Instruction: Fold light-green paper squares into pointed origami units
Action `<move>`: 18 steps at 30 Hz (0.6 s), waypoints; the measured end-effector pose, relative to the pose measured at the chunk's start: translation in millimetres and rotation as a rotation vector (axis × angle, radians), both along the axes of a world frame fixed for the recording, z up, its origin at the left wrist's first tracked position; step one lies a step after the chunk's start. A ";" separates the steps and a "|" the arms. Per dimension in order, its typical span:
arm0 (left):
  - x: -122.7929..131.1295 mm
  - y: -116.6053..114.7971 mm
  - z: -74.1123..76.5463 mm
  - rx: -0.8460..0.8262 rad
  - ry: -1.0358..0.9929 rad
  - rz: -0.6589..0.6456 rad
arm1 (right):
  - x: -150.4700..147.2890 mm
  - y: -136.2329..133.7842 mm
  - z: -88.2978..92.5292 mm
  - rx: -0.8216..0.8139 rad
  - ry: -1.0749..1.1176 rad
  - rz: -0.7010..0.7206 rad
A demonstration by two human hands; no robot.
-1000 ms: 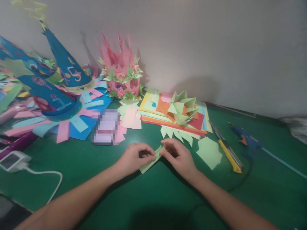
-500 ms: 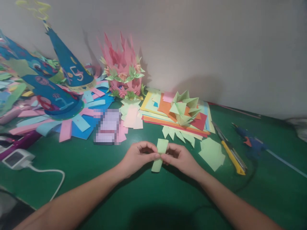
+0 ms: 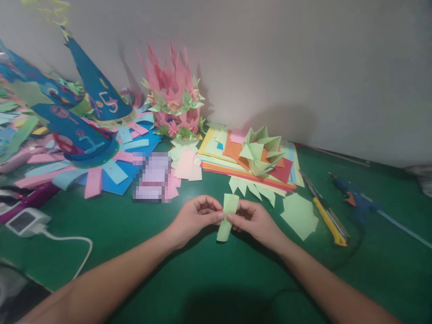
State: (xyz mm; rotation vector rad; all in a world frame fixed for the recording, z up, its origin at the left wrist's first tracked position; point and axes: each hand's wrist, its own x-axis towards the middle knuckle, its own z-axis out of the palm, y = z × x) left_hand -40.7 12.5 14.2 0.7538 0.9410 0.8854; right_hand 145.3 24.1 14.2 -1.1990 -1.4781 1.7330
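Observation:
A light green paper strip (image 3: 230, 204), folded lengthwise or narrow, is held upright and slightly tilted over the green table. My left hand (image 3: 199, 218) pinches its left edge near the middle between thumb and fingers. From the other side, my right hand (image 3: 253, 220) pinches the same strip, thumb in front; some of its fingers are hidden behind the paper. Right of my hands lies a small pile of light green paper squares (image 3: 299, 217). Cut light green leaf-like pieces (image 3: 251, 188) rest just beyond my hands.
Behind are stacked coloured papers (image 3: 209, 146) with a folded green paper form (image 3: 259, 153). A yellow utility knife (image 3: 327, 216) and a blue glue gun (image 3: 357, 198) lie right. Pink paper crowns (image 3: 172, 101), blue cone hats (image 3: 97, 85) and a white-cabled device (image 3: 25, 222) stand left.
The strip has shifted slightly right and turned a little more upright in my fingers. Both hands keep their pinch on it.

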 end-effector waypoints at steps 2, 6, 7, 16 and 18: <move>-0.4 0.8 0.1 0.005 0.002 0.001 | -0.1 0.1 0.6 -0.003 -0.003 -0.001; -0.9 0.8 -0.6 0.027 0.012 -0.007 | 0.0 0.7 3.1 -0.017 -0.013 -0.001; -0.9 0.5 -0.9 0.033 0.016 -0.010 | 0.1 0.9 3.5 -0.021 -0.013 0.003; 0.8 0.0 2.3 0.044 0.037 -0.001 | 1.3 1.1 6.3 -0.044 0.012 0.019; 0.5 0.0 2.6 0.051 0.037 -0.010 | 1.0 1.0 7.5 -0.051 0.015 0.021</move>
